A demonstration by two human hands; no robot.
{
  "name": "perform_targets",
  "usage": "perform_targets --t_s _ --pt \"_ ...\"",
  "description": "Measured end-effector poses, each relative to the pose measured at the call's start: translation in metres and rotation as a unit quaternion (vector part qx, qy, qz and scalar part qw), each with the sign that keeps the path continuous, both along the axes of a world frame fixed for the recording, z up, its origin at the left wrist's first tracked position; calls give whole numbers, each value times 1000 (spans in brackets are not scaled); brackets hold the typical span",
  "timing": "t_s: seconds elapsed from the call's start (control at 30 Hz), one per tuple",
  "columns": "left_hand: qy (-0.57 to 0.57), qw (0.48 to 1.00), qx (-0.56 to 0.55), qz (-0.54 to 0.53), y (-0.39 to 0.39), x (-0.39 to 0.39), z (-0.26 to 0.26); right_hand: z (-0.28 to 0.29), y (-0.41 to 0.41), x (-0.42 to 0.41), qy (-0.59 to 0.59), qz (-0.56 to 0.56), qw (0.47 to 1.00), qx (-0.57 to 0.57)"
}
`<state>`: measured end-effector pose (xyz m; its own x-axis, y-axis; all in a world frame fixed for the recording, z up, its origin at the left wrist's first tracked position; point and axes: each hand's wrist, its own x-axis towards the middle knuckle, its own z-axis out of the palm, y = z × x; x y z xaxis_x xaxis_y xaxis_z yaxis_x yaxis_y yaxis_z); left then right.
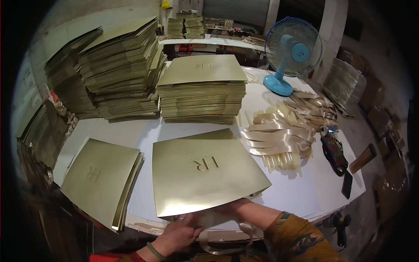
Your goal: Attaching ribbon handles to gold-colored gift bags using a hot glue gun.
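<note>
A gold paper bag (203, 177) with embossed lettering lies before me, its near edge raised over my hands. My left hand (178, 233), with a ring and a green bangle at the wrist, is curled at that edge, fingers partly hidden. My right hand (234, 208) reaches beneath the bag from the right, mostly covered by it. A loop of beige satin ribbon (216, 251) hangs between my hands past the table edge; its ends are blurred or hidden, so which hand grips it is unclear. To the left lies a small pile of similar bags (98, 180).
Tall stacks of gold bags (203, 101) (121, 65) stand at the back and left. On the right of the white table (291, 196) are bundled ribbons with pale tubes (281, 137), a blue fan (278, 85), a can (329, 130), a dark patterned pouch (335, 150) and a wooden handle (363, 159).
</note>
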<state>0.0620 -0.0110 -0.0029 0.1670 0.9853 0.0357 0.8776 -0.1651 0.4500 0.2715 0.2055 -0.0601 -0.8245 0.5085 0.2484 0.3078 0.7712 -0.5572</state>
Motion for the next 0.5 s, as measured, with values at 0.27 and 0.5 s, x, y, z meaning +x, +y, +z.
perform_targets --t_s 0.27,0.5 --pt "119 984 132 25 -25 -10 6 -9 27 20 70 -75 995 -18" --pt "58 981 161 92 -11 10 8 18 16 3 56 -72 985 149"
